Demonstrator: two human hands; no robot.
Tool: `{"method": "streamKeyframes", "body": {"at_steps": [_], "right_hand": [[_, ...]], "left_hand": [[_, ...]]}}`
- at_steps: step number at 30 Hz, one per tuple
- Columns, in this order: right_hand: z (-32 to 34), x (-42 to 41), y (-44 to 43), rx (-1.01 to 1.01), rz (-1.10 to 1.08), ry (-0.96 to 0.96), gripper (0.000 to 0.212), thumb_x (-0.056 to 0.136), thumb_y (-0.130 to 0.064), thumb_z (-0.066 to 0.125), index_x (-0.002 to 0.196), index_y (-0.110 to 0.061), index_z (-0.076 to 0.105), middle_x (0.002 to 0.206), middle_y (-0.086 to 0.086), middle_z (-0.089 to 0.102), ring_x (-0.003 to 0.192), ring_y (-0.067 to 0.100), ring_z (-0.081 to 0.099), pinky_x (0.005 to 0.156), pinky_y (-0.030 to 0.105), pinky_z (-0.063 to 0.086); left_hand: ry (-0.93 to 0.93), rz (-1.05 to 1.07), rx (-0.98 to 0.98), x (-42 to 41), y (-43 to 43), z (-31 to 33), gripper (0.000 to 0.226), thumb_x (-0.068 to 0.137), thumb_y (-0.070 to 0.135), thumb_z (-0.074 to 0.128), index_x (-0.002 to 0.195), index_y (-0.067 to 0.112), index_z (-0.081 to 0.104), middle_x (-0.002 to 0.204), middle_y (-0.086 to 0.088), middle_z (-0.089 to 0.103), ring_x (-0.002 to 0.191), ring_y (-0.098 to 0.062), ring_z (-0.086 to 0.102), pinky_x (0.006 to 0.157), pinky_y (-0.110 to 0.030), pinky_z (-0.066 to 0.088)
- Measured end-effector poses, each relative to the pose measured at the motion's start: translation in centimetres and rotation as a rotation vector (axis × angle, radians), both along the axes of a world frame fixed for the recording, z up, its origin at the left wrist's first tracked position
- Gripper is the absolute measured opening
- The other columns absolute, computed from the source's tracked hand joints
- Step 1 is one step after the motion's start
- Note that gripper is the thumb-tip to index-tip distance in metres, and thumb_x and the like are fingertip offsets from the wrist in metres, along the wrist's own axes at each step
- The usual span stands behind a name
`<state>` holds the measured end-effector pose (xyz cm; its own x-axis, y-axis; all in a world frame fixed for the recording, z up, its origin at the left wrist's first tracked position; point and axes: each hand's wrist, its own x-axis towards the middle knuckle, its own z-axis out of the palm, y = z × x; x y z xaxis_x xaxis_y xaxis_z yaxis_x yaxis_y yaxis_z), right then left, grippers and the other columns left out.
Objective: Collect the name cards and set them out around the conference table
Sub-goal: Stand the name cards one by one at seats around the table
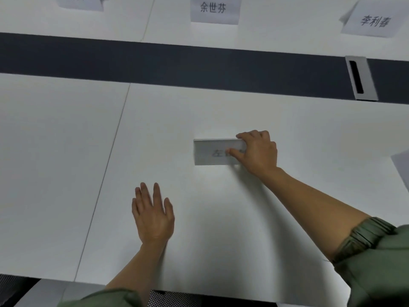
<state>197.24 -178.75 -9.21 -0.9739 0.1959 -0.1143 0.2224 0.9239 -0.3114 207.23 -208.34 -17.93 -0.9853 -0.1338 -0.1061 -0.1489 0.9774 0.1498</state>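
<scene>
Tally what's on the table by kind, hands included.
White paper name cards: 4, one pinched by the right hand
Grey metal cable slot: 1
Bare hands: 2, left hand open
Cut-off white sheet, right edge: 1
Total: 8

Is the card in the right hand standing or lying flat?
Standing, folded like a tent: the name card shows a ridge above its printed face; the right hand pinches its end.
</scene>
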Motion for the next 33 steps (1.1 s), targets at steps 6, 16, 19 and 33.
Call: {"method": "streamKeyframes", "body": {"at_steps": [6,16,19,33], "right_hand": [[-0.4,-2.2,-2.8,0.021,-0.012,0.027,0.054,0.083,-0.063,0.058,0.124,-0.029,0.060,0.122,-0.003,0.059,0.119,0.025,0.043,0.082,0.040,0.040],[-0.5,-1.7,-4.3,0.056,-0.077,0.010,0.052,0.083,-0.065,0.055,0.122,-0.031,0.058,0.119,-0.005,0.058,0.116,0.024,0.043,0.081,0.040,0.040],[-0.3,-1.7,-4.1,0.074,-0.043,-0.017,0.058,0.083,-0.065,0.055,0.131,-0.032,0.052,0.132,-0.003,0.053,0.125,0.025,0.039,0.087,0.043,0.040],[5.4,15.6,5.0,-0.019,-0.316,-0.272,0.043,0.094,-0.043,0.053,0.131,-0.021,0.056,0.127,0.002,0.063,0.115,0.024,0.058,0.090,0.034,0.045]], "left_hand": [[-0.016,-0.002,-0.011,-0.1,0.1,0.0,0.059,0.097,0.042,0.021,0.149,0.015,0.033,0.157,-0.018,0.024,0.146,-0.034,0.017,0.117,-0.046,0.015],[-0.027,-0.025,0.025,0.0,0.1,0.2,0.059,0.096,0.038,0.029,0.149,0.013,0.033,0.157,-0.022,0.022,0.146,-0.036,0.018,0.117,-0.050,0.019],[-0.034,-0.026,0.045,-0.3,0.2,0.3,0.058,0.095,0.037,0.031,0.148,0.012,0.035,0.156,-0.023,0.024,0.145,-0.037,0.020,0.116,-0.050,0.019],[-0.381,-0.269,-0.083,-1.9,0.6,7.1,0.031,0.094,0.029,0.039,0.117,0.011,0.049,0.122,-0.012,0.052,0.112,-0.030,0.049,0.089,-0.039,0.043]]}}
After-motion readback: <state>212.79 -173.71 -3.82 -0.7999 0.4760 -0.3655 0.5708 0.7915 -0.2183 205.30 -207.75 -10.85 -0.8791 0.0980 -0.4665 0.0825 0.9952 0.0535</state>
